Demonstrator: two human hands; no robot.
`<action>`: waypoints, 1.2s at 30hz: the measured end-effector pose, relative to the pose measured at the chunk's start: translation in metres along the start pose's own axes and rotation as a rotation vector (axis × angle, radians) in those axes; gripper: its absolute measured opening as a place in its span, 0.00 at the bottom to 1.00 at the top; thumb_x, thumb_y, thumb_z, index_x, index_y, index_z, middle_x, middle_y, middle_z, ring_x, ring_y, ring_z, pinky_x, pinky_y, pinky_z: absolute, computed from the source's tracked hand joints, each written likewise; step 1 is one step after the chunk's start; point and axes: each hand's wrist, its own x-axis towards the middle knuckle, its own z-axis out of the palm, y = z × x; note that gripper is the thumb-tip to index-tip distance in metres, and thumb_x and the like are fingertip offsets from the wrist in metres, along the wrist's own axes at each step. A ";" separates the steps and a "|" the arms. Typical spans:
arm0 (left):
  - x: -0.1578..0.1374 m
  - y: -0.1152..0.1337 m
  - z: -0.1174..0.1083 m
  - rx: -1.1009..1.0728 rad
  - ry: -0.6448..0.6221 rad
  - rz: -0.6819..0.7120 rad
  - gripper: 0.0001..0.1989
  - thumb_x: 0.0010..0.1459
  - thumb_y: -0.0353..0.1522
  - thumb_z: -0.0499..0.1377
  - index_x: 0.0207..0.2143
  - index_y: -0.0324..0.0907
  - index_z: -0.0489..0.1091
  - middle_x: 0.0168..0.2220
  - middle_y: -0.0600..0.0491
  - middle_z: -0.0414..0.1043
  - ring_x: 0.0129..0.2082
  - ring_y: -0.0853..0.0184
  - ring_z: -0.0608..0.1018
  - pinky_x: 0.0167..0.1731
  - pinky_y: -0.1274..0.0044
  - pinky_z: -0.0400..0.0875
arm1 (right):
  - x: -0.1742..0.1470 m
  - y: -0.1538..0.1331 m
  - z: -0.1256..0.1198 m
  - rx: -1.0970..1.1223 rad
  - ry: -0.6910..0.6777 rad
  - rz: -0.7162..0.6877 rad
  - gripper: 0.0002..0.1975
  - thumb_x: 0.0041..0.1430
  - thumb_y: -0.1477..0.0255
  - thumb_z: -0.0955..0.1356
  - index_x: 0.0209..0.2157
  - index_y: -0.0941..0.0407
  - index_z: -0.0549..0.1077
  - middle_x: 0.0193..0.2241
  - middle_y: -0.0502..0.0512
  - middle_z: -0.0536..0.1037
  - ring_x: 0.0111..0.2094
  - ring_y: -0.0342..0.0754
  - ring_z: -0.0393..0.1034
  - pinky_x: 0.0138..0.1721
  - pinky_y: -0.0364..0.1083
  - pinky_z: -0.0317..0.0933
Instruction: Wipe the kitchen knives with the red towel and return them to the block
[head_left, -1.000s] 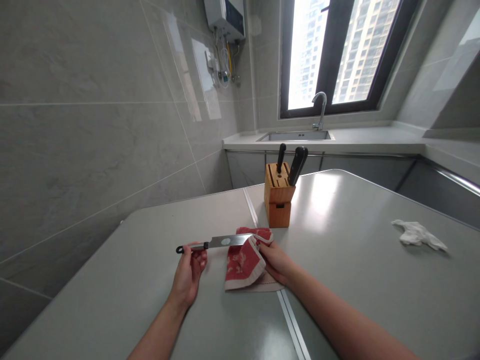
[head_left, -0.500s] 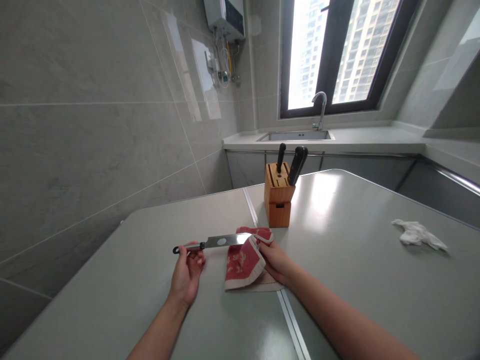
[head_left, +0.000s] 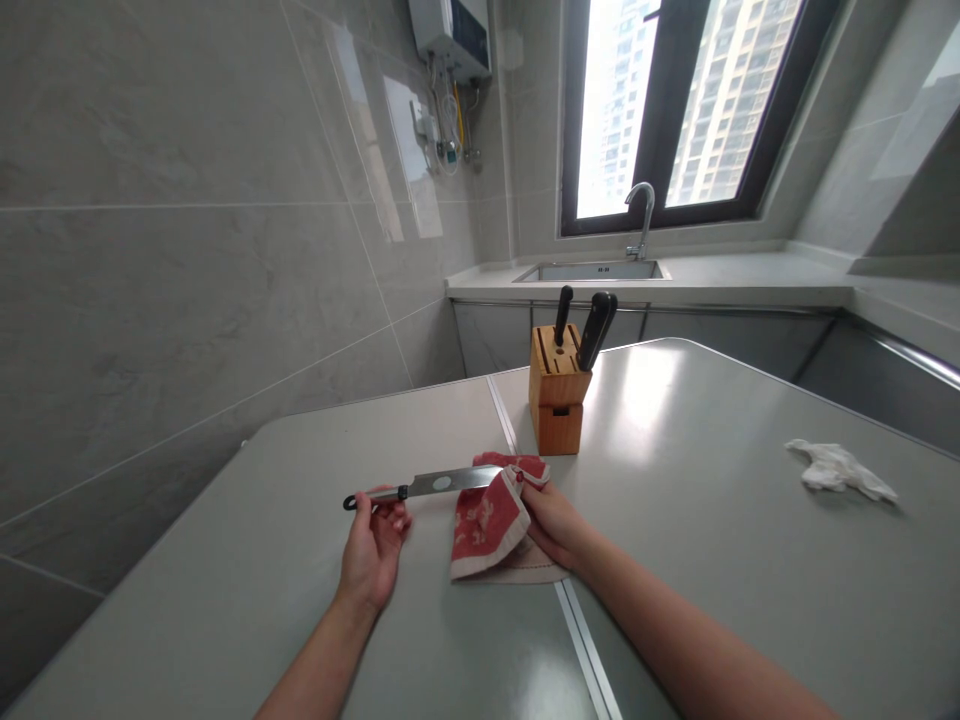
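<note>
My left hand [head_left: 377, 545] is closed around the handle of a kitchen knife [head_left: 444, 482], whose blade points right. The blade's far end goes into the folds of a red cloth [head_left: 487, 525] with a pale border. My right hand [head_left: 553, 520] grips that cloth around the tip, which is hidden. Part of the cloth hangs down to the table. Just behind the cloth stands a wooden knife block [head_left: 559, 400] with black-handled knives in its top slots.
A crumpled white cloth or tissue [head_left: 840, 470] lies on the right of the grey table [head_left: 705, 570]. A metal strip [head_left: 589, 650] runs along the table's seam. Beyond are a counter with a sink [head_left: 592, 272] and faucet [head_left: 643, 215], and a tiled wall at left.
Almost nothing differs. The knife has shifted very slightly left within the cloth, and the view has moved a touch.
</note>
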 end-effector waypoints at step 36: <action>-0.005 0.001 0.005 0.227 0.017 -0.026 0.11 0.50 0.35 0.63 0.33 0.37 0.72 0.22 0.55 0.71 0.20 0.75 0.71 0.21 0.85 0.67 | 0.000 0.000 0.000 0.018 0.018 0.003 0.18 0.44 0.67 0.73 0.39 0.58 0.74 0.33 0.56 0.80 0.39 0.52 0.73 0.47 0.52 0.62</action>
